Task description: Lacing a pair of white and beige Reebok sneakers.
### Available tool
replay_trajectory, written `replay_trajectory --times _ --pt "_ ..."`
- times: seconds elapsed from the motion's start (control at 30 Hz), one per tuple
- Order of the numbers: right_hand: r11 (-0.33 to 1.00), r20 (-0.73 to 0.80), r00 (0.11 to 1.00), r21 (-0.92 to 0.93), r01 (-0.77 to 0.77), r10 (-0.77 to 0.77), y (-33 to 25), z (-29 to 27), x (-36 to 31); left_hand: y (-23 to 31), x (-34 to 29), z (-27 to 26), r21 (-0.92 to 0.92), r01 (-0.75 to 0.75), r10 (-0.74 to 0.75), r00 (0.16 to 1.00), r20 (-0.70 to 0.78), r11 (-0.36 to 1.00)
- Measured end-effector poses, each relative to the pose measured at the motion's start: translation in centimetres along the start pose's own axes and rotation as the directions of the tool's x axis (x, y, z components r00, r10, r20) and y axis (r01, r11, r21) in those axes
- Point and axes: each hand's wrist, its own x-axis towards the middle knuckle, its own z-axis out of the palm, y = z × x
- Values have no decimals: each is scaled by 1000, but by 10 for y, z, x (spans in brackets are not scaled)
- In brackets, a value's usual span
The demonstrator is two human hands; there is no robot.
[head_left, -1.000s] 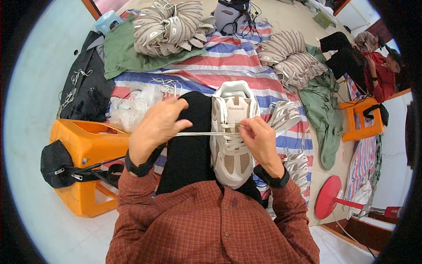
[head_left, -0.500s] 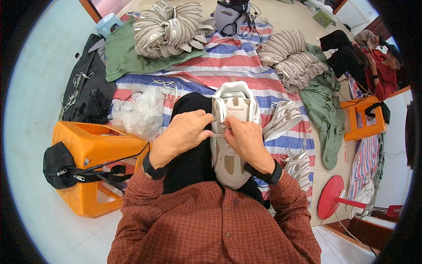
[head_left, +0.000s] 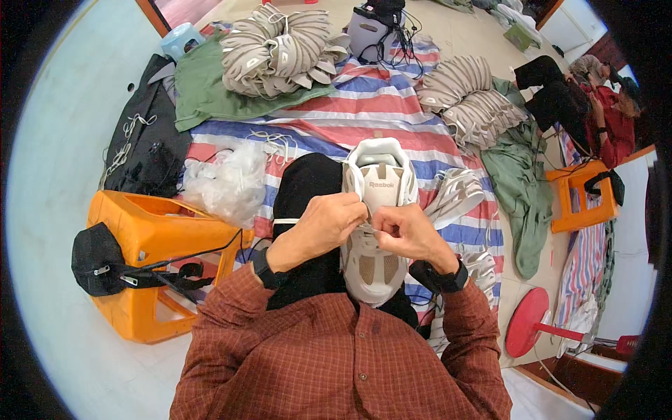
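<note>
A white and beige sneaker (head_left: 374,269) rests on my black-trousered leg, its heel opening pointing away from me and its toe toward me. My left hand (head_left: 327,222) is closed at the left edge of the lacing, pinching a shoelace (head_left: 285,221) whose pale end sticks out to the left over the dark trouser leg. My right hand (head_left: 411,232) is curled over the right side of the lacing, thumb and fingers together. What it grips is hidden by the fingers. Both hands touch the shoe just below its tongue (head_left: 381,185).
Rows of stacked shoe uppers (head_left: 276,56) lie on a striped sheet (head_left: 294,119), more uppers (head_left: 476,98) to the right. Clear plastic bags (head_left: 227,182) and an orange stool (head_left: 119,231) stand left; a red round-based stand (head_left: 526,322) is right. A person (head_left: 609,119) sits far right.
My left hand has moved right and lower, onto the lacing. The lace stretched between my hands is now hidden there, and a lace end shows left of my left hand. My right hand has curled tighter.
</note>
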Motion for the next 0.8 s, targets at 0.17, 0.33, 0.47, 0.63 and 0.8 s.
replay_trajectory --times 0.17,0.33,0.47,0.63,0.8 --pt "954 25 991 269 -137 135 3 -1 8 45 -17 9 152 -144 125 984 130 978" --pt "968 -55 998 -249 -37 24 -10 2 29 64 -13 27 275 -45 28 997 67 960" --pt "783 -45 999 -620 -46 22 -11 13 36 67 -16 37 396 -74 69 997 26 915" --pt "791 -26 1000 -612 -17 2 -11 9 31 62 -15 5 186 -84 79 996 34 979" --pt "961 405 914 254 -109 -4 -37 -16 -9 38 0 -41 -234 144 -193 961 -200 961"
